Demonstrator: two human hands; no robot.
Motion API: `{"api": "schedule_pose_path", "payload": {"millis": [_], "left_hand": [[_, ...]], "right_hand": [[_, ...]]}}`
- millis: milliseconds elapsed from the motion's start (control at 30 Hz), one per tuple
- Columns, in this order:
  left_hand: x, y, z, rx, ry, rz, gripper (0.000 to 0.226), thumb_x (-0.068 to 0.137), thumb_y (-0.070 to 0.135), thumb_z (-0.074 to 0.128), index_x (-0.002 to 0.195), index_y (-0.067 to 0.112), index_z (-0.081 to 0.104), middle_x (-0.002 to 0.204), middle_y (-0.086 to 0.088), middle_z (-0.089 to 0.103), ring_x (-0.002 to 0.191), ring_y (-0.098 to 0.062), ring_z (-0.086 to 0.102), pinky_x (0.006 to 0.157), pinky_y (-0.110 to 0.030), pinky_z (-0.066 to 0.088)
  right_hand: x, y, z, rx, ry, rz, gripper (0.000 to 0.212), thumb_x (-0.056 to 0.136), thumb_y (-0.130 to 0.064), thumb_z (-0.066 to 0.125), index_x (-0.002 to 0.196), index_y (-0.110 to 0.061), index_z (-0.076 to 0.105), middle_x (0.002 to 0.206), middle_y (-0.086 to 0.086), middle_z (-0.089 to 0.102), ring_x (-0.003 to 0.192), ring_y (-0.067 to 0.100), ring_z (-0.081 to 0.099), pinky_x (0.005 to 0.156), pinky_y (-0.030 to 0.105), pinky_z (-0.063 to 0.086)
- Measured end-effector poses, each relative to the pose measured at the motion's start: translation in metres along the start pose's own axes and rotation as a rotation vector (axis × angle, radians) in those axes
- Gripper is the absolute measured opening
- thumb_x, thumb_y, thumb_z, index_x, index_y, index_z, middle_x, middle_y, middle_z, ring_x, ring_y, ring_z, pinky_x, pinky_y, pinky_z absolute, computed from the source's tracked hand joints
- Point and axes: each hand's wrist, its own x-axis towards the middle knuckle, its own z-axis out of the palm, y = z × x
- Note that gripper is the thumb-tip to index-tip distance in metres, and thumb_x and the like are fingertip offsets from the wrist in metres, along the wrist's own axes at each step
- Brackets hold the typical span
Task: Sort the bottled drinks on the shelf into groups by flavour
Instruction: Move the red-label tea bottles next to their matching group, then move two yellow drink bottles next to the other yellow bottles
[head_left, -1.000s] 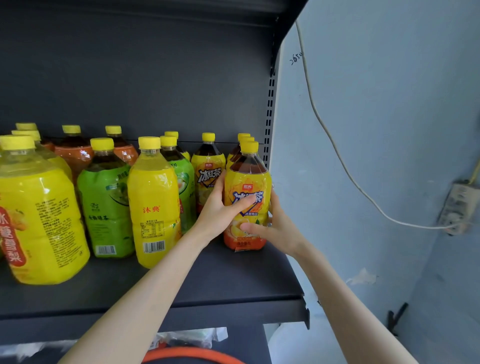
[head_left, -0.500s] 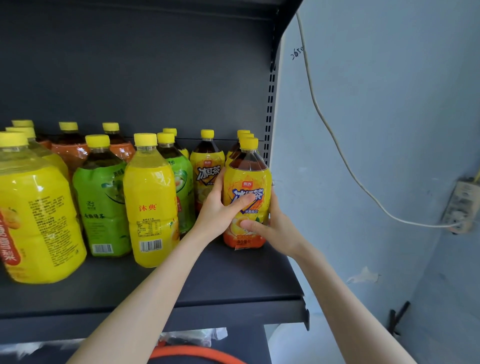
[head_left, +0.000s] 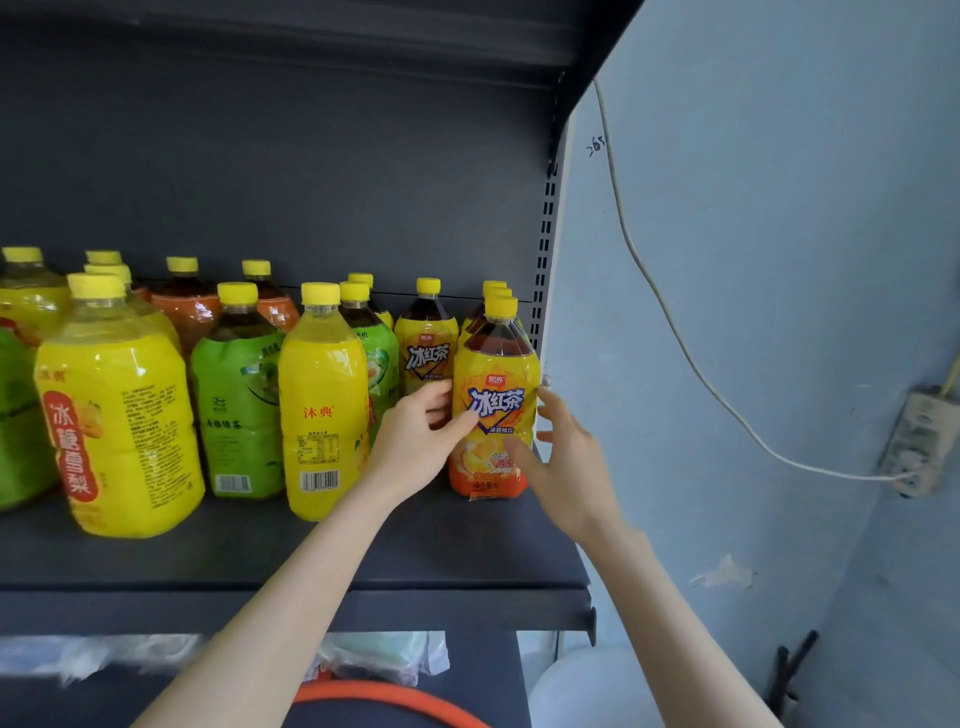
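Observation:
An iced black tea bottle (head_left: 493, 405) with a yellow-orange label stands at the right end of the shelf (head_left: 363, 551). My left hand (head_left: 415, 441) grips its left side, thumb across the label and fingers behind. The fingers of my right hand (head_left: 566, 462) are spread and loose at its right side, and only the thumb touches the label. More iced tea bottles stand behind it and to its left (head_left: 426, 353). Further left are a yellow bottle (head_left: 322, 405), green tea bottles (head_left: 239, 395), a large yellow pear-drink bottle (head_left: 114, 415) and orange-labelled bottles (head_left: 187, 312) at the back.
The shelf's slotted upright (head_left: 545, 234) stands right beside the held bottle, with a pale wall beyond it. A white cable (head_left: 675, 332) runs down the wall to a power strip (head_left: 919, 441). Plastic bags (head_left: 379, 654) and an orange ring (head_left: 395, 696) lie below the shelf.
My right hand has loosened from the iced tea bottle and its fingers have spread. My left hand still holds the bottle, which stands in the same spot.

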Motion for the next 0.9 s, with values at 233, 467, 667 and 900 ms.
{"api": "schedule_pose_path", "payload": {"millis": [233, 467, 667, 900], "left_hand": [[-0.048, 0.001, -0.044, -0.035, 0.217, 0.075, 0.008, 0.087, 0.015, 0.064, 0.083, 0.021, 0.068, 0.077, 0.005, 0.072, 0.075, -0.009, 0.068, 0.073, -0.021, 0.053], [-0.075, -0.011, -0.115, 0.048, 0.320, 0.140, 0.011, 0.088, 0.014, 0.062, 0.081, 0.022, 0.066, 0.074, 0.006, 0.071, 0.070, -0.007, 0.067, 0.068, -0.023, 0.053], [-0.089, -0.053, -0.177, 0.088, 0.508, 0.158, 0.010, 0.085, 0.014, 0.066, 0.082, 0.023, 0.062, 0.081, 0.008, 0.066, 0.077, -0.008, 0.062, 0.073, -0.024, 0.050], [-0.081, -0.112, -0.232, 0.153, 0.580, 0.026, 0.068, 0.070, 0.036, 0.078, 0.120, 0.006, 0.044, 0.112, 0.000, 0.042, 0.106, -0.015, 0.043, 0.087, -0.027, 0.036]], "right_hand": [[-0.022, -0.036, 0.000, 0.108, 0.114, -0.110, 0.020, 0.092, -0.020, 0.059, 0.111, -0.016, 0.064, 0.106, -0.006, 0.066, 0.090, 0.011, 0.064, 0.071, 0.019, 0.048], [-0.027, -0.088, 0.037, 0.137, 0.071, -0.213, 0.013, 0.092, -0.019, 0.060, 0.102, -0.014, 0.067, 0.089, -0.007, 0.068, 0.078, 0.002, 0.061, 0.065, 0.010, 0.046], [-0.029, -0.122, 0.093, 0.140, 0.163, -0.205, 0.014, 0.092, -0.018, 0.061, 0.102, -0.012, 0.068, 0.102, 0.000, 0.065, 0.090, 0.015, 0.063, 0.078, 0.042, 0.053], [-0.024, -0.146, 0.158, 0.092, 0.378, 0.043, 0.073, 0.078, -0.029, 0.077, 0.135, -0.002, 0.040, 0.135, 0.018, 0.040, 0.124, 0.032, 0.036, 0.099, 0.036, 0.033]]}}
